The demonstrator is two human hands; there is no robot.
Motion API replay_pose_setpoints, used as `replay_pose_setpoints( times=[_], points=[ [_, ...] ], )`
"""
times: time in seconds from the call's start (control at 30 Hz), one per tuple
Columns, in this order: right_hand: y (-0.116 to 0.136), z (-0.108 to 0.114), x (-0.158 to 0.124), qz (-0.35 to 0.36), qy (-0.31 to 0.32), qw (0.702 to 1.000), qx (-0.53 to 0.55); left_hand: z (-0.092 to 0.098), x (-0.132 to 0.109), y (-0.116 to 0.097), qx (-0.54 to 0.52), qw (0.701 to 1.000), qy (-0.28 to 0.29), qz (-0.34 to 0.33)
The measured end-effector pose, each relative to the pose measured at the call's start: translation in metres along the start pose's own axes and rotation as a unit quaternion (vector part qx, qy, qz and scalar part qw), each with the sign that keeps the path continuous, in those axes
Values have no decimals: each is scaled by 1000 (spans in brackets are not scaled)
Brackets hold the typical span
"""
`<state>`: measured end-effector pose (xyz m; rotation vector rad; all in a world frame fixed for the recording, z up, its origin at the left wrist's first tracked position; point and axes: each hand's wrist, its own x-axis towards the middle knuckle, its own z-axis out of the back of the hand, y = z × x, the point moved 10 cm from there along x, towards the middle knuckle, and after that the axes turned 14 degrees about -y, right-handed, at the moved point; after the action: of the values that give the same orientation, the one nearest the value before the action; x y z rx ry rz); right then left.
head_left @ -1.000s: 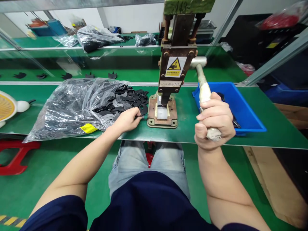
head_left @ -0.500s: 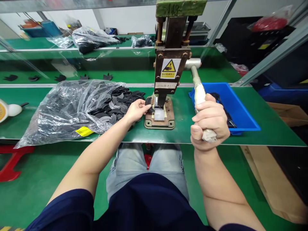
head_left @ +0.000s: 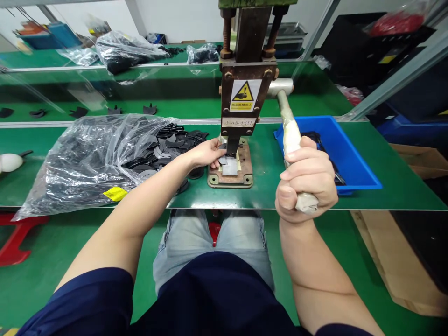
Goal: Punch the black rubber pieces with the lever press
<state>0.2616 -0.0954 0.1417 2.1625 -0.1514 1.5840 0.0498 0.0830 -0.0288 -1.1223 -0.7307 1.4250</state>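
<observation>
Between the fingers of my left hand (head_left: 209, 153) is a dark curved plastic piece (head_left: 223, 160), set at the foot of the hand press (head_left: 239, 88). The fingers partly hide the piece. Under the press ram lies a small pale metal plate (head_left: 230, 167) on the rusty base (head_left: 246, 164). My right hand (head_left: 308, 177) is wrapped round the taped grip of the press lever (head_left: 290, 123). To the left, many similar black curved pieces (head_left: 168, 148) spill from a clear plastic bag (head_left: 87, 156).
A blue bin (head_left: 357, 161) with dark parts stands right of the press. Several black pieces (head_left: 115, 110) lie in a row on the green belt behind. More bags (head_left: 129, 51) rest on the far bench. A cardboard box (head_left: 392, 261) stands below right.
My left hand has turned and moved the curved piece in toward the ram, where it now lies flatter. My right hand keeps its hold on the lever. The view has shifted slightly.
</observation>
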Motion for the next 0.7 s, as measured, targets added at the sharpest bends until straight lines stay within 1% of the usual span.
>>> replay_pose_setpoints(
  times=[0.1, 0.27, 0.4, 0.47, 0.57, 0.63, 0.67, 0.7],
  points=[
    [-1, 0, 0, -10, -7, 1000, -9, 0, 3, -1, 26, 1000, -3, 5],
    [-2, 0, -1, -17, -35, 999, -10, -3, 9, 12, 43, 998, -10, 49],
    [-2, 1, -2, -13, -60, 998, -8, -3, 15, 11, 56, 997, -23, 49],
    [-2, -1, -1, -10, -51, 999, -9, -6, 14, 9, 53, 997, -17, 53],
    [-1, -4, 1, -1, -21, 1000, -8, -6, 10, 4, 34, 998, -20, 53],
    [-1, -4, 2, 2, -5, 1000, -6, 1, 6, 1, 19, 998, -22, 46],
    [-1, -3, 3, 2, 4, 1000, -4, 9, 4, 0, 17, 999, -29, 38],
    [-2, -4, 3, 2, 15, 1000, 0, 21, 1, 0, 19, 999, -43, 24]
  ],
)
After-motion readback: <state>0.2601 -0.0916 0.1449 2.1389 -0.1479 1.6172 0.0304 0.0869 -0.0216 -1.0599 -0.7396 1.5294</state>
